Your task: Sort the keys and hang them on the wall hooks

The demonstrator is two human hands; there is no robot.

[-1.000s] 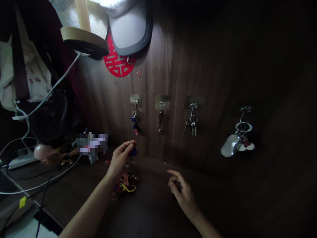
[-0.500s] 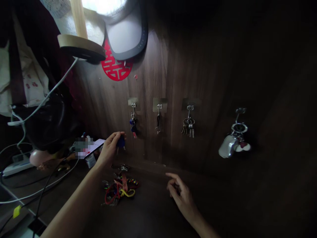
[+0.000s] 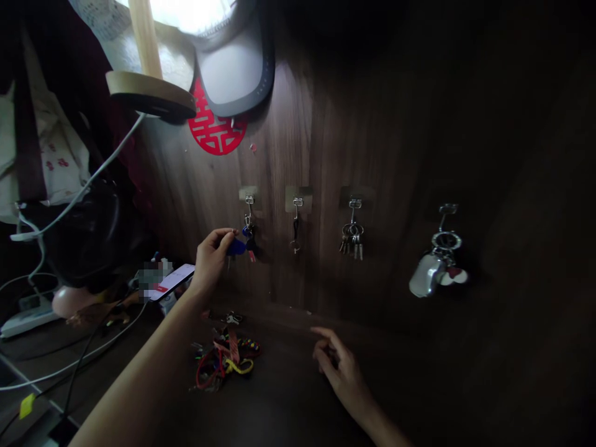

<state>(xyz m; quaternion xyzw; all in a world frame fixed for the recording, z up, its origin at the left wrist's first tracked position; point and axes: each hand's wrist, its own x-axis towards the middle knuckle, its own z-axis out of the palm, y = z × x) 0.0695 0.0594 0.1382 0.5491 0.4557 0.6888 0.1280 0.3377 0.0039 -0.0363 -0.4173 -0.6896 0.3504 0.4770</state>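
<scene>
Between the thumb and fingers of my left hand (image 3: 213,257) is a blue key fob (image 3: 236,247), held just left of the first hook's hanging keys (image 3: 250,237). Whether the fob touches those keys I cannot tell. My right hand (image 3: 342,366) hovers low over the dark surface, index finger stretched and the others loosely curled, with nothing visible in it. A heap of keys with coloured cords (image 3: 228,360) lies below my left hand, a small bunch of keys (image 3: 233,318) just behind it. A black strap with a ring (image 3: 295,233) hangs from the second hook.
Farther right, a key bunch (image 3: 352,239) and a larger silver bunch (image 3: 437,267) hang on hooks. A lamp base (image 3: 151,93) and a cap (image 3: 233,74) are above. At left are a phone (image 3: 172,282), a white cable (image 3: 102,164) and a power strip (image 3: 28,316).
My left hand has risen slightly toward the first hook, and the blue fob has swung out to the right, close to the hanging keys. My right hand stays almost still.
</scene>
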